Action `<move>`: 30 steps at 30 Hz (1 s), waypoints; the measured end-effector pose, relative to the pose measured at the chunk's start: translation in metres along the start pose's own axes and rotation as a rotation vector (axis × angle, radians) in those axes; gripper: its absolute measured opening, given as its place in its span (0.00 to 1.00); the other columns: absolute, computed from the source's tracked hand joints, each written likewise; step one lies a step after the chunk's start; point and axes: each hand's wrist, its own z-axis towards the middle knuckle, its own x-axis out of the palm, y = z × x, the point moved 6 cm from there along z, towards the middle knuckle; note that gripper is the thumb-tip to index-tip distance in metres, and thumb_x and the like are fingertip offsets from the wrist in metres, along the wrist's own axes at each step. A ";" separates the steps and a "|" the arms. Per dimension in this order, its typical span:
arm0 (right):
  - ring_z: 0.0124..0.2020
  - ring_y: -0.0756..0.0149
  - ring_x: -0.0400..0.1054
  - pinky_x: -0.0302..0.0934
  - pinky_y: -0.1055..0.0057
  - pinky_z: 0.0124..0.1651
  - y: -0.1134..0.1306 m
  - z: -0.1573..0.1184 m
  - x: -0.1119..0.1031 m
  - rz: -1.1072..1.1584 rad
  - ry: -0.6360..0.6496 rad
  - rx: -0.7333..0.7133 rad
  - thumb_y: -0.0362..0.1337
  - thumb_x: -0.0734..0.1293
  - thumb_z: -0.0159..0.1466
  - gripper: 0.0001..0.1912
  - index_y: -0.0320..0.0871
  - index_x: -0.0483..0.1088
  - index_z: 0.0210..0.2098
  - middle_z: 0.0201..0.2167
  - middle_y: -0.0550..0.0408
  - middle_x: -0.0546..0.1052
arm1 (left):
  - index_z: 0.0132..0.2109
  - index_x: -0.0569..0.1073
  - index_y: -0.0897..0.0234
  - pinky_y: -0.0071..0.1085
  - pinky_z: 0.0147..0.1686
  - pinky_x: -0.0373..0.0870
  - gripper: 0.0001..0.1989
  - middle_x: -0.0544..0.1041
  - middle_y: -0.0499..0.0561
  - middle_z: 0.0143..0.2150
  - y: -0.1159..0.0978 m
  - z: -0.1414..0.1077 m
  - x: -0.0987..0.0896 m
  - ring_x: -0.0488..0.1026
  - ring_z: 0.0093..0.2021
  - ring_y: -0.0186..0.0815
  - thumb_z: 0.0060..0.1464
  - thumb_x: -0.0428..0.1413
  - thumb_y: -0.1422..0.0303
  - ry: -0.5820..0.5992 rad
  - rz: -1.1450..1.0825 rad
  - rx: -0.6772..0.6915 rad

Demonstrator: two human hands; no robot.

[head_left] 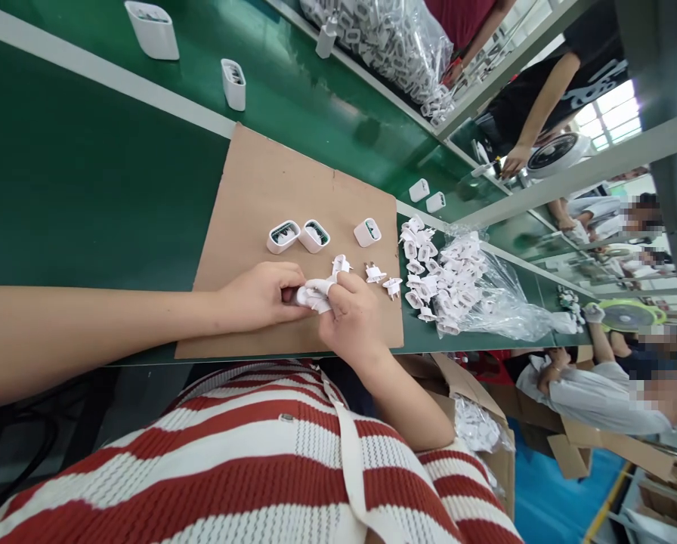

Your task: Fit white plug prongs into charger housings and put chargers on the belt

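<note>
Over the front of a brown cardboard sheet (248,189), my left hand (259,296) grips one end of a white piece (314,295). My right hand (353,313) holds its other end, fingers closed. The piece's exact shape is partly hidden by my fingers. Just beyond my hands stand two open white housings (282,237) (314,236) with green and white parts inside. Another white housing (367,233) is further right. Small white plug pieces (375,273) (392,287) (341,264) lie near my right hand.
At the right, many white plug pieces (421,283) spill beside a clear plastic bag (508,302). White housings (235,85) (153,30) (418,190) stand on the green belt (316,113) behind. Several people work at the right; metal rails cross above the belt.
</note>
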 end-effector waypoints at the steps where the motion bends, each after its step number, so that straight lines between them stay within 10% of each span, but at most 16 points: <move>1: 0.30 0.64 0.59 0.54 0.68 0.31 -0.003 -0.002 0.003 0.044 -0.007 0.043 0.26 0.64 0.60 0.08 0.45 0.71 0.30 0.29 0.55 0.65 | 0.28 0.68 0.65 0.29 0.29 0.60 0.19 0.69 0.48 0.28 0.001 0.000 0.001 0.66 0.28 0.32 0.59 0.60 0.56 -0.009 0.017 0.003; 8: 0.41 0.62 0.70 0.66 0.65 0.46 -0.047 -0.016 -0.005 0.463 -0.181 0.244 0.44 0.64 0.69 0.19 0.46 0.72 0.57 0.45 0.50 0.76 | 0.40 0.80 0.62 0.29 0.33 0.69 0.15 0.79 0.51 0.37 -0.029 -0.015 -0.016 0.74 0.34 0.36 0.60 0.61 0.54 0.015 0.047 0.003; 12: 0.50 0.52 0.67 0.61 0.54 0.55 -0.106 -0.027 -0.014 0.107 -0.225 0.500 0.46 0.61 0.70 0.22 0.43 0.74 0.57 0.49 0.42 0.74 | 0.41 0.80 0.61 0.30 0.34 0.69 0.16 0.79 0.51 0.38 -0.045 -0.013 -0.085 0.74 0.35 0.37 0.54 0.65 0.53 -0.380 0.192 -0.030; 15: 0.52 0.44 0.65 0.58 0.49 0.55 -0.129 -0.024 0.001 -0.111 -0.048 0.589 0.49 0.67 0.65 0.24 0.42 0.78 0.54 0.46 0.41 0.75 | 0.45 0.79 0.63 0.30 0.35 0.67 0.19 0.79 0.49 0.37 -0.010 0.007 -0.151 0.73 0.35 0.35 0.52 0.65 0.54 -0.660 0.359 -0.211; 20: 0.43 0.53 0.70 0.59 0.54 0.53 -0.132 -0.015 0.020 -0.017 -0.049 0.565 0.42 0.67 0.61 0.21 0.43 0.80 0.50 0.40 0.48 0.76 | 0.49 0.76 0.71 0.32 0.41 0.64 0.18 0.79 0.54 0.40 0.075 0.067 -0.227 0.73 0.42 0.35 0.58 0.59 0.60 -0.727 0.524 -0.414; 26: 0.45 0.56 0.72 0.65 0.57 0.52 -0.140 -0.019 0.024 0.235 -0.345 0.491 0.41 0.64 0.64 0.21 0.41 0.76 0.53 0.44 0.46 0.78 | 0.52 0.76 0.76 0.39 0.50 0.62 0.29 0.78 0.60 0.49 0.098 0.098 -0.229 0.71 0.55 0.45 0.56 0.54 0.54 -0.649 0.600 -0.466; 30: 0.45 0.56 0.72 0.66 0.55 0.53 -0.142 -0.022 0.025 0.301 -0.401 0.511 0.43 0.66 0.65 0.20 0.42 0.76 0.52 0.44 0.46 0.78 | 0.59 0.72 0.76 0.51 0.58 0.53 0.41 0.64 0.69 0.68 0.088 0.074 -0.249 0.52 0.70 0.60 0.51 0.57 0.44 -0.987 0.697 -0.347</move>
